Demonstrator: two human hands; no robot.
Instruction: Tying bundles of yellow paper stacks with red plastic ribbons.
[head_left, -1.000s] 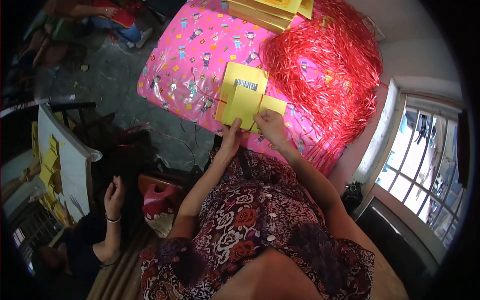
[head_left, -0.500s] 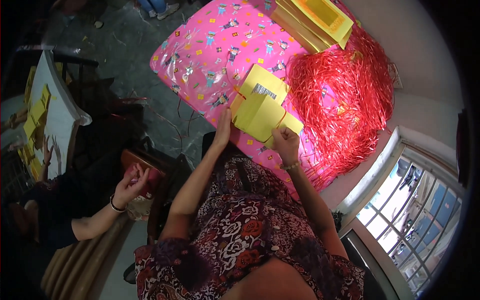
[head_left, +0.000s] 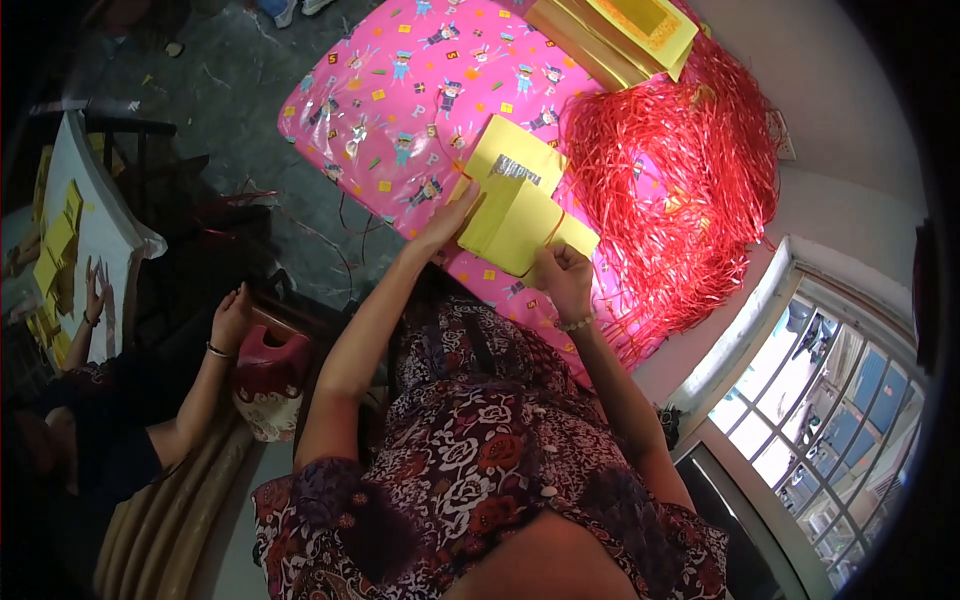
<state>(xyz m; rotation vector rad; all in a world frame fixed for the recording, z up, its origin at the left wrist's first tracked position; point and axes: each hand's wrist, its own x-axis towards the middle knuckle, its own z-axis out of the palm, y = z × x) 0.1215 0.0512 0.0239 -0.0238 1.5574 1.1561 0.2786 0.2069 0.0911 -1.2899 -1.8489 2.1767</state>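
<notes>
Yellow paper packet (head_left: 518, 236), 1 item: plain matte yellow, squared corners, layered, with a step between 2 levels showing near its 9 o'clock end. Lies on the counter (head_left: 375, 110), which has a glossy pink cover printed with small cartoon figures. Long axis runs from between 9 and 10 o'clock to between 3 and 4 o'clock; the narrower end points to the latter.

Red strand (head_left: 556, 228), 1 item: thin, crossing the packet near its 4 o'clock end.

Yellow sheet with silver patch (head_left: 523, 142), 1 item: partly under the packet, emerging at 12 o'clock; upper edge faces 1 o'clock; silver patch beside the packet's border.

Left hand (head_left: 452, 218): at the packet's 9 o'clock edge, fingers extended, side by side, touching that edge without closing round it.

Right hand (head_left: 566, 278): at the packet's 5 o'clock edge, fingers curled into a closed pinch on the lower end of the red strand; whether paper is also caught cannot be told. Beaded bracelet (head_left: 575, 324) at the wrist.

Heap of red shredded strands (head_left: 690, 225): at 3 o'clock, well spread, glossy.

Stack of yellow paper (head_left: 612, 42): at 1 o'clock, orange panel on top.
</notes>
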